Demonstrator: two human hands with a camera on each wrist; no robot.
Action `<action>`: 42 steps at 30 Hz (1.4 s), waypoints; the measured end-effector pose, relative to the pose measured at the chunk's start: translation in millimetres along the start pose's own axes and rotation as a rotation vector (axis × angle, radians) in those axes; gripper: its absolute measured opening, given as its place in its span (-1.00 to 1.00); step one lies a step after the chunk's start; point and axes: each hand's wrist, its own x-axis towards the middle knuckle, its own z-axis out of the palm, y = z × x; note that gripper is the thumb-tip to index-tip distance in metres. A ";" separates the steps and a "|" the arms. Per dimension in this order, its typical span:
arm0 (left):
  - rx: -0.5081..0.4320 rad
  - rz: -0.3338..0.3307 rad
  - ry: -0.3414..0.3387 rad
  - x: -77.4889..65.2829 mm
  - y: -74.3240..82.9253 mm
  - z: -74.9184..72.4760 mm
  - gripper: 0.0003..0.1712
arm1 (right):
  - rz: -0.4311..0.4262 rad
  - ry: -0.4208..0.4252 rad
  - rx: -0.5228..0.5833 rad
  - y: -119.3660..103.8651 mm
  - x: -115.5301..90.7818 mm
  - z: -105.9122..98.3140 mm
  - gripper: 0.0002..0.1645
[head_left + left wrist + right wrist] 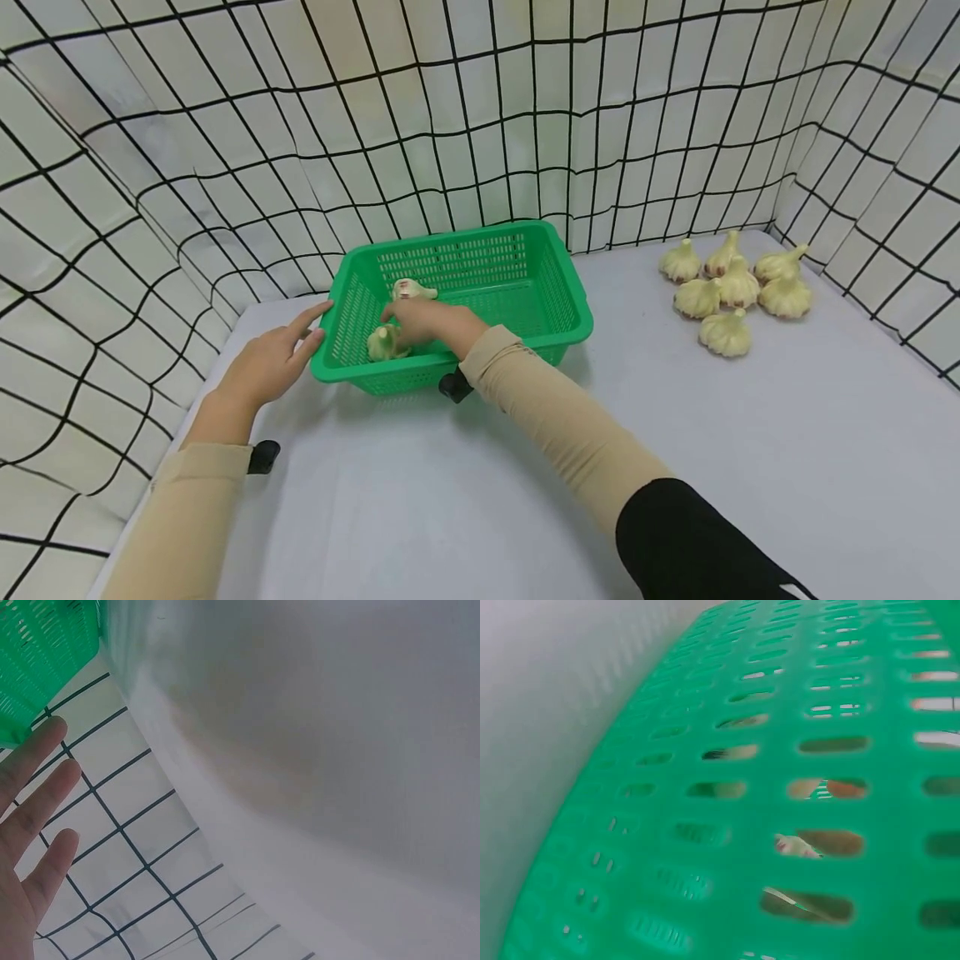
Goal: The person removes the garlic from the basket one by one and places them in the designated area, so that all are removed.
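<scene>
A green plastic basket [450, 242] with slotted walls stands on the table near the mesh. Inside its left part, my right hand [431, 323] reaches down and holds a garlic bulb [384, 342]. Just behind those fingers lies a second garlic bulb [412, 289] on its side. In the right wrist view the basket wall [765, 772] fills most of the picture, so the hand shows only in scraps through the slots. My left hand [273, 358] is at the basket's left rim, fingers extended; in the left wrist view its spread fingers [49, 784] appear by the green wall.
Several garlic bulbs [738, 283] sit in a cluster on the white table [420, 500] at the back right. Black wire mesh [480, 125] over white sheeting encloses the back, left and right sides. The basket's back edge is close to the mesh.
</scene>
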 end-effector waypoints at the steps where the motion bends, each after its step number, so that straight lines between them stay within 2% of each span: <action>1: -0.002 -0.001 0.000 0.6 0.2 -0.2 -0.29 | 0.005 -0.012 -0.002 -0.6 0.6 0.3 -0.31; 7: -0.009 -0.013 0.001 1.8 0.4 -0.1 -0.29 | 0.002 -0.071 -0.074 0.1 3.8 4.6 -0.25; 14: -0.012 -0.013 -0.007 1.7 1.1 1.6 -0.28 | 0.002 -0.036 -0.109 4.3 2.9 8.0 -0.30; 21: -0.013 -0.022 -0.013 1.6 2.0 1.9 -0.28 | 0.010 -0.011 -0.082 3.7 1.8 9.9 -0.34; 27: -0.019 -0.020 -0.010 0.7 1.7 2.2 -0.28 | -0.003 -0.026 -0.103 4.2 5.4 12.2 -0.41; 34: -0.021 -0.023 -0.005 0.1 1.3 2.4 -0.28 | 0.020 -0.084 -0.131 2.2 6.0 13.0 -0.36; 42: -0.030 -0.017 0.003 0.3 0.4 3.0 -0.29 | 0.012 -0.072 -0.119 1.2 5.8 13.2 -0.39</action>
